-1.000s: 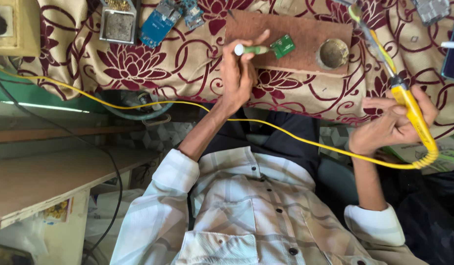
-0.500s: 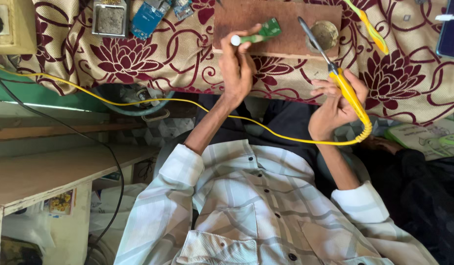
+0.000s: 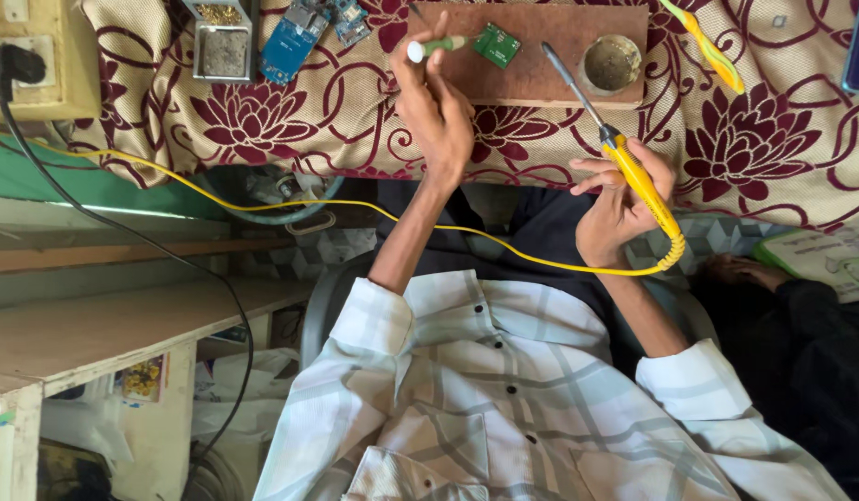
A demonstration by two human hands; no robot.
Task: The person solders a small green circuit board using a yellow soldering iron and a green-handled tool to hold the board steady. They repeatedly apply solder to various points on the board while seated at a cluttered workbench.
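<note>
My left hand (image 3: 436, 107) grips a green-handled tool with a white cap (image 3: 440, 45), its end against a small green circuit board (image 3: 496, 44). The circuit board lies on a brown wooden board (image 3: 541, 79) set on a maroon floral cloth (image 3: 773, 139). My right hand (image 3: 615, 199) holds a yellow soldering iron (image 3: 638, 176) like a pen. Its metal tip points up and left over the wooden board, a little to the right of the circuit board. The iron's yellow cord (image 3: 262, 202) runs left across my lap.
A round tin (image 3: 611, 63) sits on the wooden board's right end. Blue circuit boards (image 3: 290, 42) and a metal box (image 3: 223, 46) lie upper left, a yellow-green tool (image 3: 703, 42) upper right. A socket box (image 3: 30, 56) with a black cable (image 3: 123, 232) is at left. Another person's hand (image 3: 736, 269) rests at right.
My right hand has carried the soldering iron left, from the right edge to just beside the wooden board, tip now over it. My left hand has stayed on the green tool.
</note>
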